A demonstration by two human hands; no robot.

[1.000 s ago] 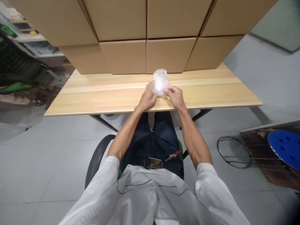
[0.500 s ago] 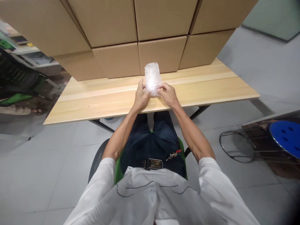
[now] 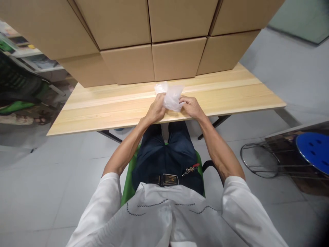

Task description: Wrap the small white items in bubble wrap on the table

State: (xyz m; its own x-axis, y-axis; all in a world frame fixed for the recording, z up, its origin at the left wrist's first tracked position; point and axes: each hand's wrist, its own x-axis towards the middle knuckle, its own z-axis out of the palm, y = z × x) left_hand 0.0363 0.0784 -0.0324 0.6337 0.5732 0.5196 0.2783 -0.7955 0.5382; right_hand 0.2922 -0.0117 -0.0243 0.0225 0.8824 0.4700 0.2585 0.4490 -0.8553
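Observation:
A translucent white plastic wrapper, perhaps a bag or bubble wrap, is held between my hands just above the front part of the wooden table. My left hand is closed around its left side, and a bunched white part sticks up beyond the fingers. On the other side, my right hand pinches the wrapper's right edge between thumb and fingers. What lies inside the wrapper, if anything, I cannot make out.
Stacked cardboard boxes form a wall along the table's back. A blue stool stands on the floor to the right. At the far left are a dark chair and shelves.
The wrapper was a flat upright packet held at its lower end. It is now crumpled and spread sideways, my left hand closed on it and my right hand slightly farther right.

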